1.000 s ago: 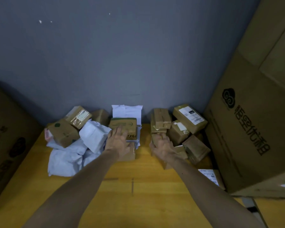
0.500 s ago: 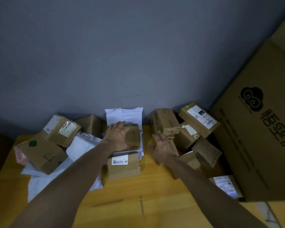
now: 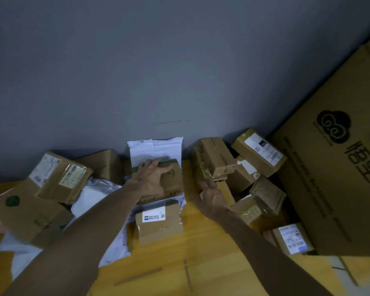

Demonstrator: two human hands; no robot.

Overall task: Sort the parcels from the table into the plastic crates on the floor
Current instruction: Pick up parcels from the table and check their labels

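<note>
Several brown cardboard parcels (image 3: 60, 178) lie heaped at the left end of the yellow wooden table (image 3: 179, 265). They tilt because they rest on crumpled white plastic mailer bags (image 3: 94, 197). Blur smears the nearest ones, and the frame edge cuts them off.

At the centre, the left hand (image 3: 151, 182) lies on top of a flat brown cardboard box with a green taped edge (image 3: 173, 180). Its fingers are curled over the box's far edge in a clamping hold, which I judge is meant to draw the box off the pile. A tall white plastic envelope (image 3: 156, 147) is propped against the grey wall (image 3: 179, 71) behind this box. A small brown box with a white label (image 3: 159, 224) sits just in front of it.

The right hand (image 3: 214, 199) is spread, fingers apart and holding nothing, just beside a leaning stack of taped brown boxes (image 3: 215, 159). I cannot tell whether its fingertips touch one. At the far right, a huge printed cardboard carton (image 3: 333, 178) hides part of that pile.

No plastic crates show, and the floor is out of view.
</note>
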